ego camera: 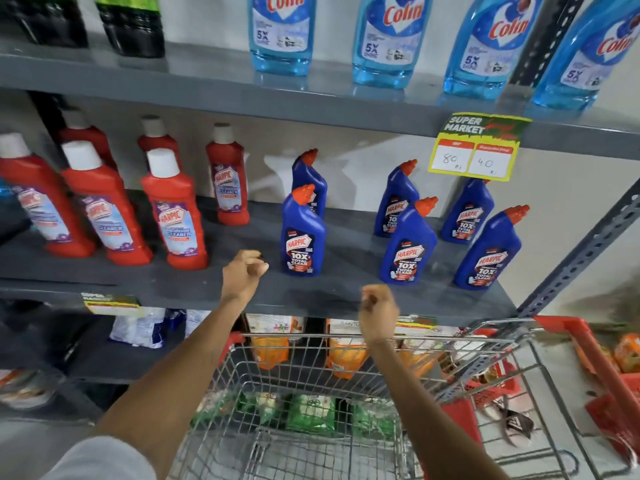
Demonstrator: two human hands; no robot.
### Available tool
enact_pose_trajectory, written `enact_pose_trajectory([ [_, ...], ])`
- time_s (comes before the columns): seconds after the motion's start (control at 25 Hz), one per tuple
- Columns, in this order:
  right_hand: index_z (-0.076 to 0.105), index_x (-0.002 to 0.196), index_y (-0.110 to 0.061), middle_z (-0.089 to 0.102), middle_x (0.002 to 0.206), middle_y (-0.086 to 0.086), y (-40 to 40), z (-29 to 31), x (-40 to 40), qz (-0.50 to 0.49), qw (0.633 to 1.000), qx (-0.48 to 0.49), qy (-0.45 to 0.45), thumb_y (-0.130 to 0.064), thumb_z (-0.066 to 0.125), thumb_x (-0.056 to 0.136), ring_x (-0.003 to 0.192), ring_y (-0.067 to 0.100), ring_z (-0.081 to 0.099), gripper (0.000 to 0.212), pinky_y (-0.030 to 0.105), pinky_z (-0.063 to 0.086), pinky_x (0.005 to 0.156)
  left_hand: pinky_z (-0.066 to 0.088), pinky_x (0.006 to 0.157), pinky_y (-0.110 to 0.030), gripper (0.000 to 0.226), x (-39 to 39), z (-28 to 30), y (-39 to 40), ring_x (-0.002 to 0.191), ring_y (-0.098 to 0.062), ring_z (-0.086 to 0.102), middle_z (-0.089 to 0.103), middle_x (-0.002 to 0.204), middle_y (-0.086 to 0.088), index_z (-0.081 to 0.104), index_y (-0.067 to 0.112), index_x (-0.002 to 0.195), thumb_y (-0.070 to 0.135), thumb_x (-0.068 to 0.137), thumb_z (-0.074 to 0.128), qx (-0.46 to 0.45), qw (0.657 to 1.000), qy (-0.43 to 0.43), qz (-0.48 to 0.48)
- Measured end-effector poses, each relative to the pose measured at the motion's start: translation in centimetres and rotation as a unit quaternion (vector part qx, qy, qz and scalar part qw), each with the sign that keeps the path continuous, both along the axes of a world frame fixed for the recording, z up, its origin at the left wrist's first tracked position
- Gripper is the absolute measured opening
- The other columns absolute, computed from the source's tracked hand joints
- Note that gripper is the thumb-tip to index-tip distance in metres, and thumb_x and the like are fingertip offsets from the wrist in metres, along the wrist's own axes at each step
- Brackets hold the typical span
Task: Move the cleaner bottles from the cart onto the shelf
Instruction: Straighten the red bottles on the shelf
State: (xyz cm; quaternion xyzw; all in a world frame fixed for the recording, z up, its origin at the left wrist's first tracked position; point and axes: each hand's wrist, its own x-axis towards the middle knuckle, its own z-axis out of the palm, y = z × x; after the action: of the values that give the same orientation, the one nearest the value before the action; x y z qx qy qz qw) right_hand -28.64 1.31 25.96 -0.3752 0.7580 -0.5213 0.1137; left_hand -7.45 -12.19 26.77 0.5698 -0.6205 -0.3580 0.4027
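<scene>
Several blue Harpic cleaner bottles (303, 233) with red caps stand upright on the right half of the grey middle shelf (242, 289). Several red Harpic bottles (175, 216) with white caps stand on its left half. My left hand (242, 273) hovers over the shelf's front, just left of the nearest blue bottle, fingers curled and holding nothing. Lower and to the right, my right hand (377, 311) is at the shelf's front edge, above the wire cart (346, 393), also curled with nothing in it. No bottle shows in the cart's basket.
Light blue Colin bottles (388, 39) line the upper shelf. A yellow price tag (476, 148) hangs from that shelf's edge. Orange and green packets sit on lower shelves behind the cart. The cart's red handle (588, 344) is at right, beside the shelf's perforated upright (585, 251).
</scene>
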Motion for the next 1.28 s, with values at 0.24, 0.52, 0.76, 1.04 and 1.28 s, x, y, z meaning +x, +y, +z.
enact_pose_trajectory([
  [0.24, 0.067, 0.085, -0.006, 0.073, 0.090, 0.012, -5.9, 1.5, 12.8, 0.154, 0.986, 0.044, 0.047, 0.005, 0.052, 0.080, 0.079, 0.019, 0.063, 0.020, 0.018, 0.044, 0.073, 0.052, 0.079, -0.041, 0.017, 11.3, 0.1, -1.1, 0.072, -0.022, 0.062, 0.071, 0.075, -0.019, 0.064, 0.002, 0.082, 0.019, 0.085, 0.062, -0.054, 0.996, 0.022, 0.072],
  [0.52, 0.058, 0.114, -0.004, 0.066, 0.114, 0.014, -13.4, 2.3, 20.6, 0.234, 0.963, 0.129, 0.032, -0.012, 0.063, 0.083, 0.106, 0.028, 0.061, 0.033, 0.032, 0.047, 0.093, 0.046, 0.078, -0.047, 0.023, 23.1, -1.3, -4.9, 0.082, -0.021, 0.046, 0.048, 0.090, -0.002, 0.054, 0.025, 0.091, 0.018, 0.075, 0.069, -0.129, 0.980, 0.091, 0.122],
  [0.76, 0.046, 0.121, -0.009, 0.054, 0.132, 0.011, -18.1, -0.5, 23.8, 0.272, 0.946, 0.174, -0.011, -0.024, 0.078, 0.069, 0.121, 0.029, 0.052, 0.062, 0.045, 0.042, 0.105, 0.038, 0.100, -0.036, 0.071, 25.3, -0.4, -8.3, 0.117, -0.027, 0.051, 0.054, 0.126, -0.017, 0.035, 0.000, 0.130, 0.001, 0.070, 0.074, -0.019, 0.998, -0.047, 0.039],
  [1.04, 0.050, 0.124, -0.004, 0.058, 0.129, 0.013, -19.3, 1.0, 25.3, 0.251, 0.955, 0.157, -0.023, -0.010, 0.078, 0.070, 0.118, 0.028, 0.054, 0.061, 0.037, 0.043, 0.102, 0.043, 0.098, -0.039, 0.057, 27.3, 0.3, -11.1, 0.115, -0.035, 0.056, 0.059, 0.125, -0.023, 0.047, -0.005, 0.117, 0.010, 0.070, 0.076, 0.010, 0.990, -0.139, 0.009],
  [1.28, 0.053, 0.121, -0.002, 0.061, 0.124, 0.013, -18.6, 1.6, 23.1, 0.252, 0.954, 0.162, -0.003, -0.003, 0.077, 0.070, 0.114, 0.027, 0.057, 0.057, 0.035, 0.045, 0.101, 0.043, 0.100, -0.036, 0.064, 25.9, 0.0, -11.2, 0.114, -0.032, 0.058, 0.062, 0.125, -0.019, 0.049, -0.002, 0.120, 0.009, 0.065, 0.079, 0.005, 0.994, -0.105, -0.021],
])
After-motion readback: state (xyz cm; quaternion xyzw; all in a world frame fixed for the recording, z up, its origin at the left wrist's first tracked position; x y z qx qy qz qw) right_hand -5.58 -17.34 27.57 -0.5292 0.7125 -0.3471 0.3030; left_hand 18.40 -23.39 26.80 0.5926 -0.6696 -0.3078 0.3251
